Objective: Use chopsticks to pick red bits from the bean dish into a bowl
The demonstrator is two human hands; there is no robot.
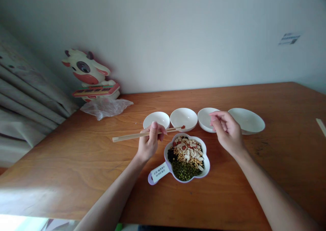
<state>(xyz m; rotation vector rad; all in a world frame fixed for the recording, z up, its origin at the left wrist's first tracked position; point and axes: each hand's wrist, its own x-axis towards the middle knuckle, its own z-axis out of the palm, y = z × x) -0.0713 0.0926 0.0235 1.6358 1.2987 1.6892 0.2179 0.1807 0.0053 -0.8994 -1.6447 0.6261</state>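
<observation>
My left hand (150, 142) is shut on a pair of light wooden chopsticks (145, 134), and their tips pinch a small red bean (183, 127). Those tips reach over the rim of a white bowl (183, 119). Below them sits a lilac-rimmed, flower-shaped dish (205, 163) holding green beans, yellow beans, pale seeds and dark beans, with a paper label (160, 172) on its handle. My right hand (226, 132) curls at the edge of another white bowl (205, 119), hiding part of it. Whether it grips that rim is unclear.
Two more white bowls (156, 120) (246, 120) stand in the row on the wooden table (76, 163). At the back left are a cow-shaped toy (88, 73) and a crumpled plastic bag (105, 108). A grey curtain (25, 88) hangs left of the table.
</observation>
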